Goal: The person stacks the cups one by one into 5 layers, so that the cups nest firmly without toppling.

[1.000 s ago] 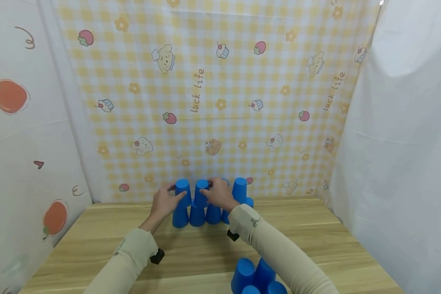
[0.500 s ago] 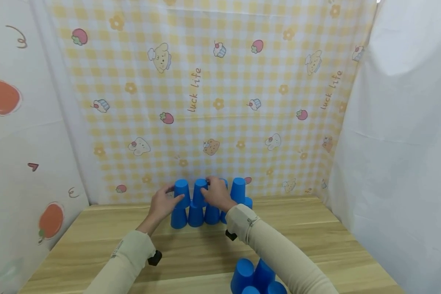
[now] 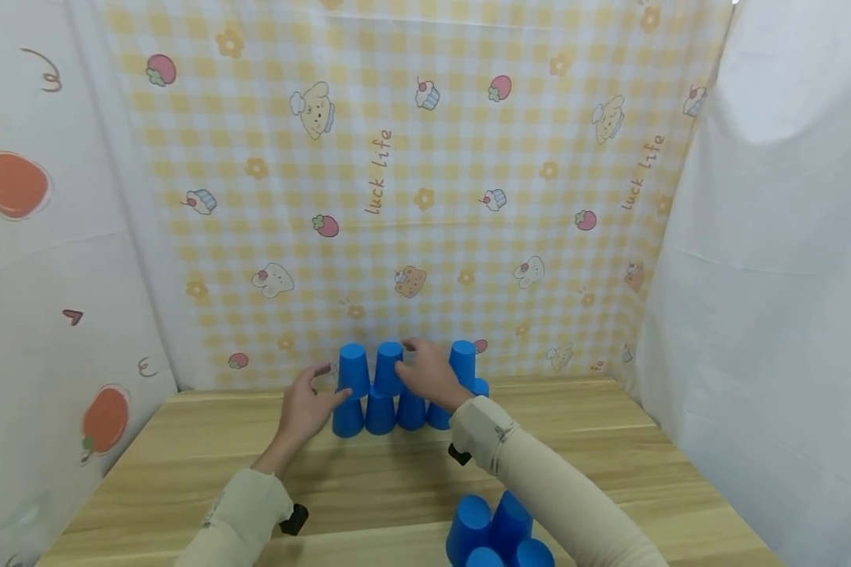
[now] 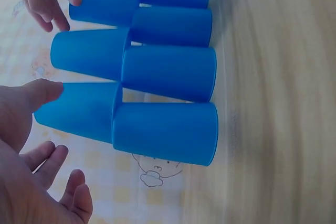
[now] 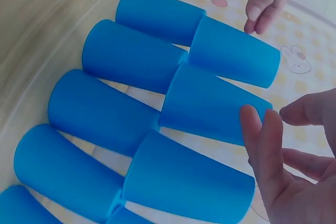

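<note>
Blue plastic cups (image 3: 380, 415) stand upside down in two tiers at the back of the wooden table (image 3: 369, 480). My left hand (image 3: 303, 405) is open just left of the leftmost upper cup (image 3: 353, 370). In the left wrist view its thumb (image 4: 42, 92) lies at that cup's (image 4: 79, 111) end while the fingers spread free. My right hand (image 3: 429, 378) hovers open in front of the middle upper cups and hides one of them. In the right wrist view its fingers (image 5: 262, 145) are straight beside a cup (image 5: 210, 103) and grip nothing.
A second cluster of blue cups (image 3: 492, 531) stands near the table's front edge under my right forearm. A checked yellow cloth (image 3: 425, 197) hangs right behind the tiers. White curtains close off the left side and the right side (image 3: 773, 315).
My left hand has let go of the leftmost upper cup and drawn back a little toward me. The right hand has loosened its fingers and stayed nearly in place.
</note>
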A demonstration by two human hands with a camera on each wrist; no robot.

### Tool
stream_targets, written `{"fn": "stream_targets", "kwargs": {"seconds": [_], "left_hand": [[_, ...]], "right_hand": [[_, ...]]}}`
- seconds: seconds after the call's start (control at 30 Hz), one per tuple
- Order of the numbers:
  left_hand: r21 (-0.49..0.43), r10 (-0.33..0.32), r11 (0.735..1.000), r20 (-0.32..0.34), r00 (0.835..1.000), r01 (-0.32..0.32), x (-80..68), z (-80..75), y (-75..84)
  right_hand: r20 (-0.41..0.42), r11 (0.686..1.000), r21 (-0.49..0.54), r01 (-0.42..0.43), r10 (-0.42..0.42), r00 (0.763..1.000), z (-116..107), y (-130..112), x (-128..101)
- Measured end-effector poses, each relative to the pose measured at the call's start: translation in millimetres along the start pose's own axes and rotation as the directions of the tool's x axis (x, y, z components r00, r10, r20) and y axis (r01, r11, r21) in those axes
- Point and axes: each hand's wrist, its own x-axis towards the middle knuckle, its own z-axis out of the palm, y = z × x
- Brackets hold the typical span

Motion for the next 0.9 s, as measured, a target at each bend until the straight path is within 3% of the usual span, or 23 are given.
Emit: {"fn": "stream_targets", "kwargs": {"seconds": [0.1,0.23,0.37,0.47,0.53,0.63,0.77,0.9], "left_hand": [[0.001,0.034,0.999,0.001,0.999,-0.034,-9.9,2.4,4.6],[0.023,0.066,0.997,0.048,0.997,-0.067,-28.1,3.9,11.4],[0.007,0.094,0.995,0.148,0.985,-0.096,-46.7,3.8,14.3],[-0.052,0.123,0.992,0.255,0.959,-0.114,-59.2,3.0,14.8],[-0.1,0.166,0.985,0.339,0.926,-0.14,-66.5,2.2,15.0],[-0.172,0.249,0.967,0.451,0.857,-0.19,-75.9,1.5,16.0],[-0.258,0.347,0.935,0.537,0.769,-0.242,-84.6,1.3,17.3],[-0.316,0.393,0.917,0.607,0.691,-0.243,-91.1,2.4,16.8]], "right_hand": [[-0.01,0.999,-0.037,0.024,-0.024,1.0,-9.2,2.7,-9.8],[-0.001,0.996,-0.067,0.056,-0.056,0.998,-23.7,8.4,-26.5],[0.044,0.993,-0.051,0.11,-0.108,0.993,-37.4,13.1,-46.4],[0.084,0.987,-0.02,0.158,-0.156,0.984,-44.3,19.6,-60.6],[0.107,0.984,-0.005,0.179,-0.177,0.978,-47.6,25.9,-68.8],[0.129,0.979,0.011,0.203,-0.202,0.971,-51.9,35.2,-79.5],[0.166,0.976,0.03,0.217,-0.219,0.961,-58.5,45.7,-92.3],[0.214,0.981,0.066,0.183,-0.193,0.958,-64.1,53.6,-104.3]]}}
